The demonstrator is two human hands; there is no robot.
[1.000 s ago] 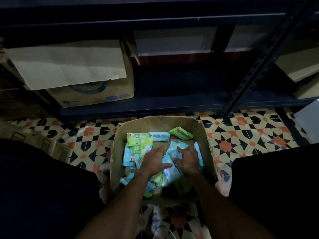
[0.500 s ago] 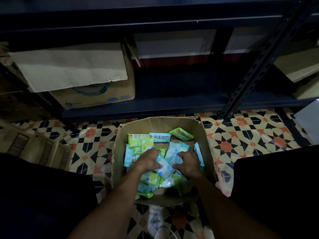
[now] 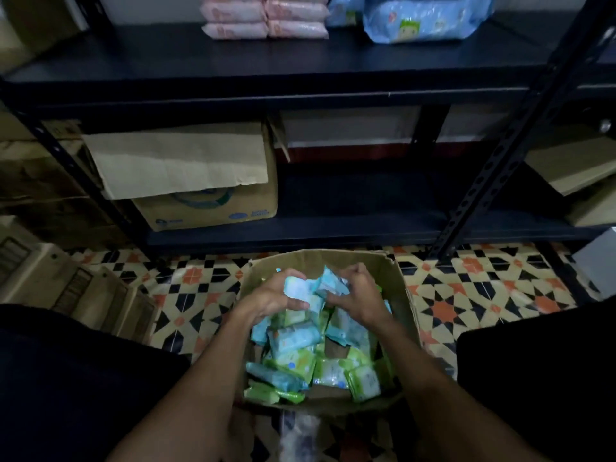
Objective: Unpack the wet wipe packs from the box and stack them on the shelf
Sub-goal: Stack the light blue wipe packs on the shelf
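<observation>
An open cardboard box stands on the tiled floor between my knees, holding several blue and green wet wipe packs. My left hand and my right hand are raised over the box's far half, together gripping a bunch of blue wet wipe packs between them. A dark metal shelf runs across in front of me, and its board carries pink packs and blue packs at the back.
On the lower shelf board sits a cardboard carton with a loose flap at the left. A slotted upright slants down to the right of the box. More cartons lie on the floor at left.
Both hands have gathered a bunch of blue packs and lifted it up out of the pile. The view has tilted up, bringing the upper shelf board with its packs into sight.
</observation>
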